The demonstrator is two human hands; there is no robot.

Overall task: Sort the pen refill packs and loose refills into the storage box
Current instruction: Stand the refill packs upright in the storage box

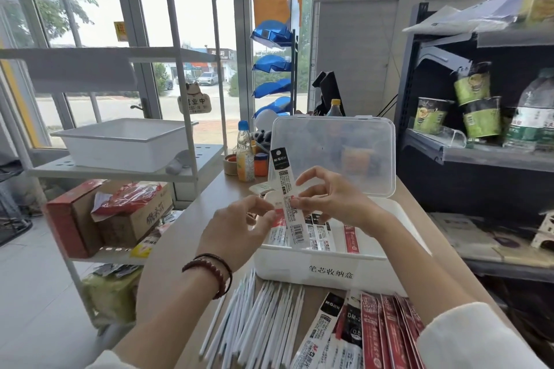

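Note:
A white storage box [317,265] with its clear lid [335,156] raised stands on the table, with several refill packs [322,235] standing inside. Above its left end I hold a black-topped refill pack [283,180] upright. My right hand [332,198] pinches its lower middle. My left hand [239,228] pinches a red-and-white pack [278,219] just beside it. Loose white refills [254,320] lie fanned on the table in front of the box. More packs [365,335], red and black, lie to their right.
Bottles and small jars [245,156] stand at the table's far left corner. A white shelf unit [120,171] with a tub and cartons stands to the left. Dark shelving [479,147] with cups and bottles is close on the right.

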